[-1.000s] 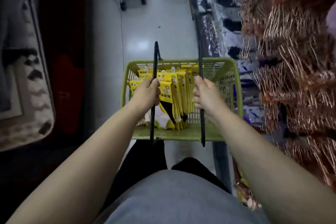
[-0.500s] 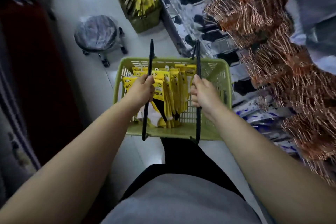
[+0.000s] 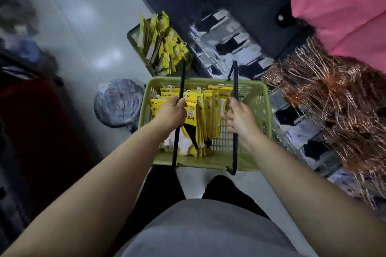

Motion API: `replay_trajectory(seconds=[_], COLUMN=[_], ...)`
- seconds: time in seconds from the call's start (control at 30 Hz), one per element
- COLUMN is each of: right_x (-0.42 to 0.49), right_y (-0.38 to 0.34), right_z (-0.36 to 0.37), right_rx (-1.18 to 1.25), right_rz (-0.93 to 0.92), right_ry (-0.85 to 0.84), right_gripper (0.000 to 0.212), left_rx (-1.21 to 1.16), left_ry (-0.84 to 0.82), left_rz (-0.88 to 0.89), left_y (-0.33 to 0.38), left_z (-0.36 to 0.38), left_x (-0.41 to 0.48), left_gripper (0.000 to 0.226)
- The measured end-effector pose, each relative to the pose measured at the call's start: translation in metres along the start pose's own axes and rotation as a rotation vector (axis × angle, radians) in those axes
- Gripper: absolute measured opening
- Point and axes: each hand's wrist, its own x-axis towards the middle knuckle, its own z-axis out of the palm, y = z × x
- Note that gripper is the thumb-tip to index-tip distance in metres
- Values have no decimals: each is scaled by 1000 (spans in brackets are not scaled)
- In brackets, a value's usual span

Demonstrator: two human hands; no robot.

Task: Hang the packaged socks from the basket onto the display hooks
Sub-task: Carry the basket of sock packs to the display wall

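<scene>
I carry a green plastic basket (image 3: pixel 259 119) in front of me, above the floor. Several yellow packs of socks (image 3: pixel 205 115) stand upright in its left half. My left hand (image 3: pixel 172 113) is closed around the left black handle (image 3: pixel 177 148). At the right black handle (image 3: pixel 235 148), my right hand (image 3: pixel 240 120) has its thumb on the bar and its fingers loosened and spread. Copper-coloured display hooks (image 3: pixel 334 100) bristle from the rack on my right, most of them bare.
A second green basket (image 3: pixel 135 37) full of yellow sock packs stands on the floor ahead. A round stool (image 3: pixel 119 101) wrapped in plastic sits to the left of my basket. Packaged dark and white socks (image 3: pixel 231 44) line the rack ahead right. Pink fabric (image 3: pixel 342 6) hangs upper right.
My view has swung right and forward along the aisle; the stool and second basket are now closer. My right hand's fingers have loosened from the handle.
</scene>
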Motion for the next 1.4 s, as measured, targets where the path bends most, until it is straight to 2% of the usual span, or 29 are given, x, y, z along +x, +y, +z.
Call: replay_trajectory(seconds=[0.07, 0.23, 0.43, 0.53, 0.7, 0.83, 0.97, 1.2, 1.4], right_x=[23, 59, 100, 128, 170, 193, 216, 258, 292], right_y=[-18, -48, -59, -59, -54, -52, -47, -23, -1], right_z=[23, 69, 89, 97, 102, 97, 91, 98, 135], right_rx=[50, 178, 381, 478, 314, 351, 270, 330, 331], right_rz=[-14, 12, 90, 122, 198, 202, 281, 334, 429], right_ry=[87, 290, 485, 530, 577, 618, 667, 766, 910], right_gripper=[25, 29, 32, 28, 23, 27, 32, 25, 18], left_rx=[61, 281, 467, 528, 606, 734, 902, 1055, 1050], left_ry=[-70, -233, -468, -535, -640, -695, -711, -819, -980], left_rz=[11, 33, 3, -20, -133, -168, -181, -183, -234], left_y=[17, 63, 113, 125, 131, 137, 139, 117, 82], left_z=[-25, -69, -72, -67, -54, -41, -27, -13, -14], left_x=[40, 120, 188, 225, 269, 293, 318, 370, 417], left_gripper=[26, 17, 26, 27, 23, 16, 32, 33, 12])
